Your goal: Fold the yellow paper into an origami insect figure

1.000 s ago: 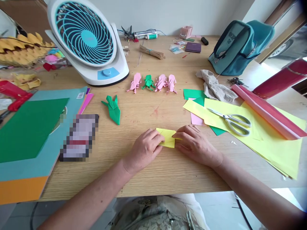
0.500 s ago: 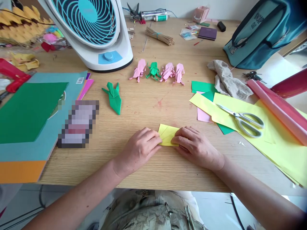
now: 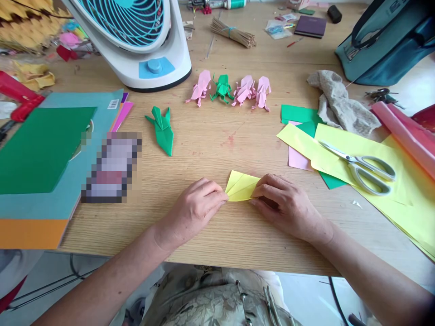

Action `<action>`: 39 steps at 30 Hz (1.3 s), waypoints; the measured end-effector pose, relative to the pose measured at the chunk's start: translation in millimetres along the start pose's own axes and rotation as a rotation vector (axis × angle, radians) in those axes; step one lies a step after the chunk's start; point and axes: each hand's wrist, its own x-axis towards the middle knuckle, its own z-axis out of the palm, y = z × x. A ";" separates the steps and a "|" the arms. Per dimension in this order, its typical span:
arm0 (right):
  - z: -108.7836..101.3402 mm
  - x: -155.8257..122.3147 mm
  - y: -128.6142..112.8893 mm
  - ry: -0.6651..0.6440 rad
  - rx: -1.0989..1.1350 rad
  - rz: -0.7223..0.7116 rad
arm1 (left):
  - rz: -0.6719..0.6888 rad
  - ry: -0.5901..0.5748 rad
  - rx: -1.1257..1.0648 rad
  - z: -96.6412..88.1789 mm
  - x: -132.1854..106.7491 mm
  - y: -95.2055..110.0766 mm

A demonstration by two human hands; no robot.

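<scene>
A small piece of yellow folded paper (image 3: pixel 242 186) with slanting crease lines is held between my two hands, just above the desk's near part. My left hand (image 3: pixel 200 204) pinches its lower left corner between thumb and fingers. At the right end, my right hand (image 3: pixel 288 203) grips the paper, its fingers covering that edge. Beyond them stands a row of folded paper figures: a green one (image 3: pixel 222 88) among pink ones (image 3: pixel 245 89). Farther left lies a larger green folded figure (image 3: pixel 163 131).
Scissors (image 3: pixel 360 165) rest on yellow sheets (image 3: pixel 408 199) at the right, beside a grey cloth (image 3: pixel 343 102). A blurred-out phone-like object (image 3: pixel 113 167) and a green sheet (image 3: pixel 41 149) on a folder lie left. A white fan (image 3: pixel 166 68) and a teal bag (image 3: pixel 380 50) stand behind.
The view has tilted and shifted a little. My right hand has slid slightly outward along the yellow paper, so more of its creased face shows.
</scene>
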 end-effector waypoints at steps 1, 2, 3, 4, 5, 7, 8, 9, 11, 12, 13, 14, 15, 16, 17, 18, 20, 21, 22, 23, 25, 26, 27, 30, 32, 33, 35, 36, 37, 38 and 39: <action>0.3 -0.1 -0.1 0.005 0.004 0.021 | -0.003 -0.001 0.000 -0.3 -0.3 -0.1; 0.6 -0.2 -0.4 0.009 0.008 0.044 | -0.004 -0.004 0.002 -0.5 -0.3 -0.2; 0.9 -0.1 -0.9 0.010 0.011 0.069 | -0.005 -0.008 0.005 -0.6 -0.2 -0.2; 1.1 0.0 -1.6 0.011 0.013 0.093 | -0.005 -0.014 0.009 -0.6 0.2 0.0; 1.3 0.2 -2.6 0.012 0.014 0.118 | -0.006 -0.021 0.014 -0.5 0.8 0.1; 1.4 0.9 -4.6 0.018 0.013 0.159 | -0.015 -0.031 0.023 0.2 2.4 0.8; 1.4 1.3 -5.5 0.021 0.011 0.173 | -0.024 -0.031 0.025 0.6 3.2 1.1; 1.3 1.8 -6.1 0.024 0.009 0.182 | -0.035 -0.029 0.025 1.1 3.9 1.4; 1.4 2.5 -6.6 0.024 0.006 0.187 | -0.052 -0.023 0.013 2.1 4.9 2.0; 1.4 2.8 -6.5 0.022 0.005 0.185 | -0.057 -0.021 0.003 2.5 5.1 2.3; 1.5 3.0 -6.3 0.020 0.007 0.183 | -0.061 -0.019 -0.008 2.8 5.1 2.5; 1.5 3.2 -6.0 0.019 0.010 0.182 | -0.063 -0.018 -0.017 3.2 5.0 2.7; 1.6 3.4 -5.7 0.017 0.015 0.183 | -0.066 -0.017 -0.024 3.5 4.9 3.0; 1.7 3.5 -5.5 0.018 0.020 0.183 | -0.069 -0.015 -0.028 3.9 4.7 3.3; 1.7 3.7 -5.5 0.019 0.023 0.185 | -0.073 -0.012 -0.028 4.3 4.5 3.6; 1.7 3.9 -5.6 0.019 0.025 0.188 | -0.076 -0.007 -0.026 4.7 4.5 4.0; 1.4 4.4 -6.4 0.022 0.022 0.196 | -0.081 0.006 -0.015 5.5 4.8 5.0; 1.1 4.8 -7.1 0.021 0.017 0.203 | -0.083 0.013 -0.007 5.9 5.1 5.5; 0.8 5.1 -7.8 0.017 0.008 0.214 | -0.087 0.018 0.002 6.2 5.6 5.9; 0.3 5.4 -8.7 0.010 0.000 0.227 | -0.091 0.018 0.010 6.5 6.1 6.3; -0.5 6.0 -10.2 -0.001 -0.017 0.252 | -0.097 0.013 0.026 6.6 7.1 6.8; -1.0 6.1 -10.8 -0.006 -0.025 0.262 | -0.100 0.007 0.029 6.3 7.6 7.0; -1.4 6.2 -11.1 -0.007 -0.032 0.269 | -0.102 -0.001 0.027 5.7 8.0 7.0; -2.2 6.0 -11.0 -0.014 -0.045 0.275 | -0.081 -0.012 -0.014 1.3 9.8 6.9; -2.4 5.9 -10.2 -0.018 -0.035 0.271 | -0.041 0.003 -0.044 -3.8 12.8 6.5; -2.4 5.8 -9.6 -0.018 -0.027 0.267 | -0.018 0.017 -0.057 -6.8 15.2 6.1; -2.2 5.8 -8.4 -0.015 -0.018 0.256 | 0.010 0.041 -0.085 -12.7 22.5 4.7; -2.0 5.8 -7.9 -0.015 -0.019 0.253 | 0.021 0.031 -0.121 -15.2 27.3 3.5; -1.8 5.8 -7.4 -0.016 -0.022 0.250 | 0.022 0.004 -0.171 -17.1 32.7 1.9; -1.6 5.8 -7.0 -0.020 -0.023 0.248 | 0.006 -0.043 -0.231 -18.2 38.4 0.0; -1.5 5.8 -6.7 -0.024 -0.022 0.246 | -0.025 -0.087 -0.290 -18.5 43.9 -2.3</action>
